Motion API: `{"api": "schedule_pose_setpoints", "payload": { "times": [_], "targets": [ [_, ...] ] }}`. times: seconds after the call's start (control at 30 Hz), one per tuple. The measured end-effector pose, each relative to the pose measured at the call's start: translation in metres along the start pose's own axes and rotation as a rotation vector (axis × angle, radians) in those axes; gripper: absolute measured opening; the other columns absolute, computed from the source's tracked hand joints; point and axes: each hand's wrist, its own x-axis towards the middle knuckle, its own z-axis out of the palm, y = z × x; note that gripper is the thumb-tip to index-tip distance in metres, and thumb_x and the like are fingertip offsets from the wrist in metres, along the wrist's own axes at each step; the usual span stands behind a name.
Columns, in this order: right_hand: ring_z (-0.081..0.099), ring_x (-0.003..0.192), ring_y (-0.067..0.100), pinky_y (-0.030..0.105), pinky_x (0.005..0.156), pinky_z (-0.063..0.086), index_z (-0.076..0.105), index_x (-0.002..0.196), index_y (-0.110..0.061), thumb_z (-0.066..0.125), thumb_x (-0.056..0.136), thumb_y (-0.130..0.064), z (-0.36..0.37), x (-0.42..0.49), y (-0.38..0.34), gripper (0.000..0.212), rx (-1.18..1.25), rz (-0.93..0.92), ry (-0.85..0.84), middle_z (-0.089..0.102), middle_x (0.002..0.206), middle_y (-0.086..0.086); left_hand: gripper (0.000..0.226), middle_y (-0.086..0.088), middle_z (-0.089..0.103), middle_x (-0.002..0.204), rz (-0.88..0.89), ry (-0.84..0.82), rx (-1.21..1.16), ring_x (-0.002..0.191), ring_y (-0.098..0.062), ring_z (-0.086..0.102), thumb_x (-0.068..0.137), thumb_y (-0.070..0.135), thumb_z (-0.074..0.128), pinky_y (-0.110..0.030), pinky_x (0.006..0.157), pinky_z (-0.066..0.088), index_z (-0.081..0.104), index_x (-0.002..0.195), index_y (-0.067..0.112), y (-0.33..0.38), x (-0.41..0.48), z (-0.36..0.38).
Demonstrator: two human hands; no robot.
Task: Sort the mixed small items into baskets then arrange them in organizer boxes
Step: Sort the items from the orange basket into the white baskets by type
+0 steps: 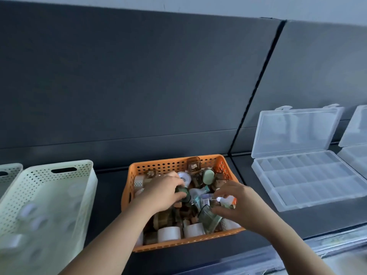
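An orange perforated basket sits in the middle of the dark surface, piled with mixed small items: white tape rolls, brown and green translucent cases, a pale green oval piece. Both hands are inside it. My left hand curls its fingers round a small dark green case. My right hand pinches a small clear item with its fingertips, above a green translucent case. A pale green basket stands to the left, holding blurred white items.
An open clear organizer box with several empty compartments lies at the right, its lid leaning on the dark back panel. A second clear box shows at the right edge. Another pale basket peeks in at far left. Clear plastic lies at the bottom right.
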Motion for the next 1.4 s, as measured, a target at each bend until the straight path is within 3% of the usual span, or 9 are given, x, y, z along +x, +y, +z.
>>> {"api": "schedule_pose_setpoints", "payload": {
  "times": [0.33, 0.53, 0.63, 0.7, 0.8, 0.9, 1.0, 1.23, 1.4],
  "targets": [
    [0.053, 0.094, 0.011, 0.027, 0.073, 0.048, 0.066, 0.104, -0.026, 0.059, 0.076, -0.049, 0.019, 0.003, 0.002, 0.037, -0.310, -0.173, -0.124, 0.063, 0.096, -0.008, 0.033, 0.021, 0.056, 0.119, -0.158, 0.174, -0.436, 0.110, -0.004, 0.054, 0.082, 0.034, 0.071, -0.032, 0.093, 0.046, 0.057, 0.110, 0.044, 0.002, -0.028, 0.008],
    [0.054, 0.087, -0.004, 0.010, 0.075, 0.044, 0.062, 0.116, -0.029, 0.074, 0.076, -0.025, 0.012, 0.008, 0.012, 0.043, 0.152, -0.050, -0.158, 0.059, 0.100, -0.020, 0.026, -0.002, 0.059, 0.114, -0.274, 0.247, -1.217, 0.096, -0.015, 0.066, 0.096, 0.012, 0.050, -0.036, 0.091, 0.052, 0.061, 0.116, 0.025, 0.008, -0.030, -0.002],
    [0.062, 0.090, -0.003, 0.016, 0.081, 0.051, 0.062, 0.116, -0.027, 0.075, 0.077, -0.016, -0.001, 0.023, 0.021, 0.043, 0.386, 0.021, -0.031, 0.066, 0.102, -0.014, 0.025, -0.017, 0.055, 0.098, -0.373, 0.294, -1.656, 0.087, -0.025, 0.053, 0.095, 0.011, 0.039, -0.037, 0.071, 0.051, 0.062, 0.102, 0.003, 0.017, -0.014, -0.009],
    [0.066, 0.088, 0.006, 0.027, 0.082, 0.055, 0.064, 0.112, -0.029, 0.069, 0.079, -0.007, -0.007, 0.037, 0.024, 0.040, 0.457, 0.060, 0.037, 0.068, 0.099, -0.011, 0.017, -0.010, 0.059, 0.089, -0.461, 0.321, -1.544, 0.080, -0.020, 0.054, 0.091, 0.023, 0.055, -0.032, 0.063, 0.047, 0.064, 0.092, 0.008, 0.022, 0.000, -0.008],
    [0.067, 0.088, 0.012, 0.035, 0.082, 0.056, 0.061, 0.112, -0.024, 0.062, 0.082, -0.004, -0.004, 0.064, 0.027, 0.037, 0.508, 0.139, 0.102, 0.068, 0.103, -0.006, 0.028, 0.006, 0.066, 0.093, -0.490, 0.391, -0.933, 0.084, -0.013, 0.060, 0.075, 0.037, 0.078, -0.025, 0.067, 0.045, 0.066, 0.093, 0.019, 0.022, 0.021, 0.001],
    [0.066, 0.092, 0.018, 0.042, 0.085, 0.055, 0.052, 0.121, -0.018, 0.061, 0.087, -0.013, 0.006, 0.089, 0.028, 0.036, 0.576, 0.229, 0.082, 0.066, 0.111, 0.002, 0.035, 0.006, 0.067, 0.108, -0.489, 0.398, -0.559, 0.093, -0.016, 0.063, 0.079, 0.039, 0.074, -0.022, 0.065, 0.040, 0.065, 0.112, 0.029, 0.027, 0.036, 0.003],
    [0.065, 0.089, 0.018, 0.032, 0.075, 0.055, 0.044, 0.125, -0.016, 0.059, 0.091, -0.021, 0.012, 0.106, 0.025, 0.038, 0.530, 0.269, 0.052, 0.065, 0.111, 0.004, 0.036, 0.004, 0.063, 0.123, -0.518, 0.367, -0.297, 0.098, -0.020, 0.064, 0.086, 0.042, 0.066, -0.024, 0.065, 0.039, 0.064, 0.120, 0.029, 0.035, 0.047, 0.004],
    [0.070, 0.089, 0.020, 0.043, 0.088, 0.055, 0.050, 0.119, -0.013, 0.060, 0.091, -0.020, 0.009, 0.106, 0.024, 0.031, 0.768, 0.258, 0.050, 0.070, 0.104, 0.003, 0.031, 0.015, 0.065, 0.105, -0.443, 0.472, -0.598, 0.100, -0.007, 0.060, 0.082, 0.040, 0.071, -0.014, 0.069, 0.039, 0.068, 0.110, 0.026, 0.026, 0.041, 0.006],
    [0.070, 0.092, 0.018, 0.034, 0.087, 0.055, 0.055, 0.115, -0.011, 0.059, 0.093, -0.015, 0.002, 0.092, -0.003, 0.023, 0.936, 0.135, 0.036, 0.072, 0.103, 0.003, 0.020, 0.018, 0.067, 0.101, -0.334, 0.521, -0.819, 0.101, 0.001, 0.061, 0.082, 0.035, 0.072, -0.019, 0.086, 0.046, 0.067, 0.101, 0.030, 0.014, 0.011, -0.006]
  ]
}}
